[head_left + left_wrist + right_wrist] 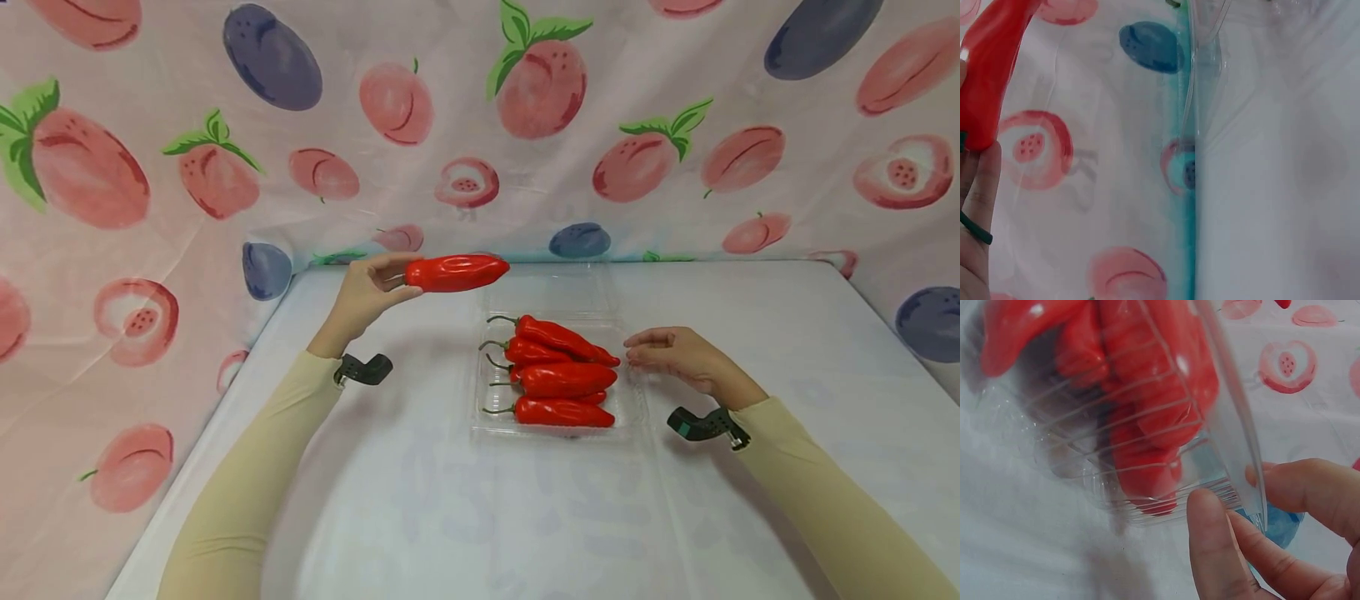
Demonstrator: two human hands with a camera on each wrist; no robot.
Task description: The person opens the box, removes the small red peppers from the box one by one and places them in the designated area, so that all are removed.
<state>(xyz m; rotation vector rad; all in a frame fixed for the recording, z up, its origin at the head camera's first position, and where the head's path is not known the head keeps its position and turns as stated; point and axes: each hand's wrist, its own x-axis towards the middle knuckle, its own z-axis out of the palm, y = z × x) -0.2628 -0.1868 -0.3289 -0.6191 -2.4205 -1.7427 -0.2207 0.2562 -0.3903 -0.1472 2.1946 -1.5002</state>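
My left hand [360, 298] holds a long red pepper [457, 273] by its stem end, raised to the left of a clear plastic clamshell box [551, 432]. The pepper's tip points right, and its green stem [975, 228] lies along the palm in the left wrist view. Several more red peppers [567, 379] lie side by side in the box, stems to the left. At the box's right wall, my right hand [686, 360] pinches the rim, thumb [1210, 540] on the near side and a finger [1310, 487] behind it.
The box's clear lid [551, 287] is folded back toward the far edge of the white table [420, 517]. Behind the table hangs a fruit-print cloth [300, 225]. A black wrist camera [363, 369] sits on each forearm.
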